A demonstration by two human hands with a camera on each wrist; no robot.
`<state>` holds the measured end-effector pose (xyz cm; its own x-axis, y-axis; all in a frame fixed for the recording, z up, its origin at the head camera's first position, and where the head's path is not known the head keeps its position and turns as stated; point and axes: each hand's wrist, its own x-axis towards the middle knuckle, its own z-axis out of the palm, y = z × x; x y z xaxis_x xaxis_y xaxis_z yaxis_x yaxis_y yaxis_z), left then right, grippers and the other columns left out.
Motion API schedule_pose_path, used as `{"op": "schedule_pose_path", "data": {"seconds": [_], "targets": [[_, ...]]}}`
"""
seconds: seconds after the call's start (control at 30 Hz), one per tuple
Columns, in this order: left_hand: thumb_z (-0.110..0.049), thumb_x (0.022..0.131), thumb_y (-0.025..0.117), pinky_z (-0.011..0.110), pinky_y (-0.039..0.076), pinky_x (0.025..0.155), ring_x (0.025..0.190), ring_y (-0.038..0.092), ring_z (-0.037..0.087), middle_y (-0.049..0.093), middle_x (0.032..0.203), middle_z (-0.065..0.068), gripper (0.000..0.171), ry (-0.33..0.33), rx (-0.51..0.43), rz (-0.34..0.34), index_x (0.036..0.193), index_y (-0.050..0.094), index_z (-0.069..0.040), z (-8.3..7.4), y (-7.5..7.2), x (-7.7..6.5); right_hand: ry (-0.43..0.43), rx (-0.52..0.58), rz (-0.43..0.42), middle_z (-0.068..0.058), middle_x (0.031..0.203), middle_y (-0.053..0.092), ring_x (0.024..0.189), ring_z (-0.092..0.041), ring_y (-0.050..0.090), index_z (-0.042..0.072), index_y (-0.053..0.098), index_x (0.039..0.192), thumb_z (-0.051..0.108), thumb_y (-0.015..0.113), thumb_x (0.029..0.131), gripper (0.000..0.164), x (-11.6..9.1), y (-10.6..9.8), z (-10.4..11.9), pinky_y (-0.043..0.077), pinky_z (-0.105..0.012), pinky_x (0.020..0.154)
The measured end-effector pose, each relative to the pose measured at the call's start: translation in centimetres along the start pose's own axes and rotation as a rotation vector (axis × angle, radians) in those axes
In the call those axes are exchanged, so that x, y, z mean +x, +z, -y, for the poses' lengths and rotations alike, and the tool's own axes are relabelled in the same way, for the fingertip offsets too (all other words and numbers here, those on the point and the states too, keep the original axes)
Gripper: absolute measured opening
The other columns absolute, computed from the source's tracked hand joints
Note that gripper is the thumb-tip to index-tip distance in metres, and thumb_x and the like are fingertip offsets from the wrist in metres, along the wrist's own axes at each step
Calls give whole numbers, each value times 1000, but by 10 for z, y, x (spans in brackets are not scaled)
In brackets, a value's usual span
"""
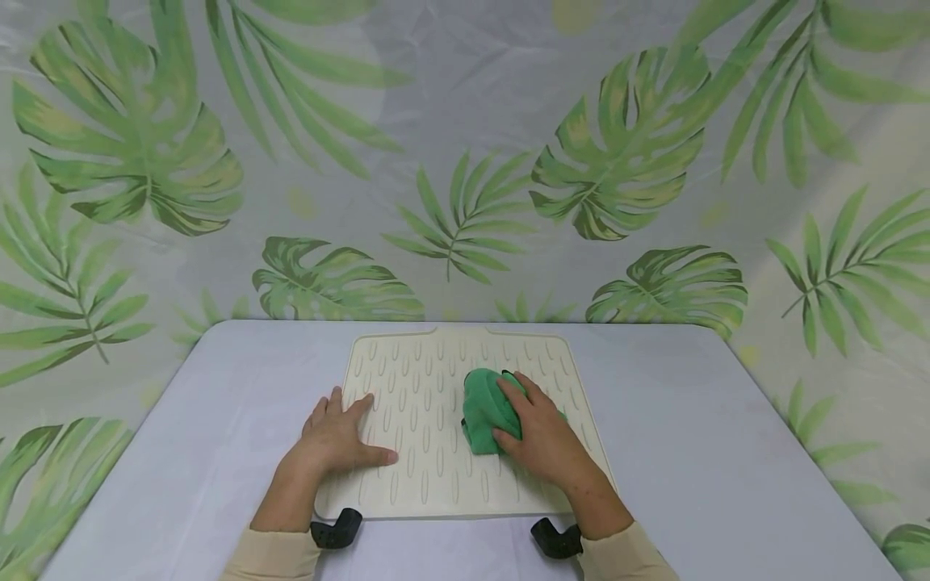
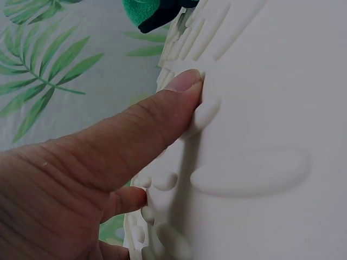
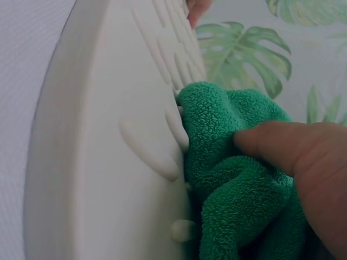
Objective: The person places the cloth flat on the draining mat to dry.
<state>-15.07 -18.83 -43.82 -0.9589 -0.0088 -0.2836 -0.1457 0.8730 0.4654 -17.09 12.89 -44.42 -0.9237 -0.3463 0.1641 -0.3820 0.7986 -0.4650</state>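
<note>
One green terry cloth [image 1: 481, 413] sits bunched on the cream ridged mat [image 1: 425, 502], just right of its middle. The right hand [image 1: 546, 442] grips it, fingers over the top and thumb pressed into the folds. The left hand [image 1: 333, 440] lies spread at the mat's left side, holding nothing, its thumb tip touching the surface.

The work looks like wiping, and I'd run the strokes along the long raised ridges (they point from the near edge toward the far one) so the fabric dips into the gaps between. A flatter pad should cover more than this loose bundle, and steady pressure from the left palm would help stop the mat creeping on the white worktop [image 1: 240, 420].

As for hindrances, the left hand covers part of the mat and will need shifting to reach that patch. The right forearm crosses the near right corner, and black wrist devices [image 1: 337, 529] hang close to the near edge. Behind, a leaf-print backdrop [image 1: 465, 97] meets the worktop's far side
</note>
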Motion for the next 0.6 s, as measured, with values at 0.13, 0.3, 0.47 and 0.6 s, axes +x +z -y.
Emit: {"op": "schedule_pose_path", "data": {"seconds": [0.13, 0.3, 0.47, 0.6], "targets": [[-61, 67, 89, 79, 24, 113, 151, 7, 62, 7, 165, 38, 115, 4, -2, -4, 158, 38, -13, 0, 0, 0, -37, -16, -6, -24, 162, 35, 145, -46, 41, 10, 43, 155, 28, 79, 91, 76, -1, 1, -1, 44, -62, 110], [-60, 67, 89, 78, 23, 114, 151, 7, 61, 7, 165, 38, 115, 8, -5, -5, 158, 38, -13, 0, -1, 0, -57, -15, -2, -24, 162, 35, 147, -47, 39, 9, 44, 155, 29, 78, 91, 76, -2, 2, -2, 41, -64, 112], [-60, 67, 89, 77, 21, 115, 151, 8, 62, 7, 165, 39, 114, 13, -5, -5, 158, 38, -12, 0, 0, -1, -55, -15, 4, -24, 162, 34, 148, -47, 37, 9, 43, 155, 30, 79, 90, 77, -2, 2, -2, 40, -65, 113], [-60, 68, 89, 77, 20, 116, 151, 8, 62, 7, 164, 39, 114, 13, -4, -6, 158, 39, -12, -1, 0, 0, -53, -14, 3, -24, 163, 34, 148, -47, 36, 9, 43, 156, 29, 79, 90, 77, -2, 2, -2, 39, -65, 113]]}}
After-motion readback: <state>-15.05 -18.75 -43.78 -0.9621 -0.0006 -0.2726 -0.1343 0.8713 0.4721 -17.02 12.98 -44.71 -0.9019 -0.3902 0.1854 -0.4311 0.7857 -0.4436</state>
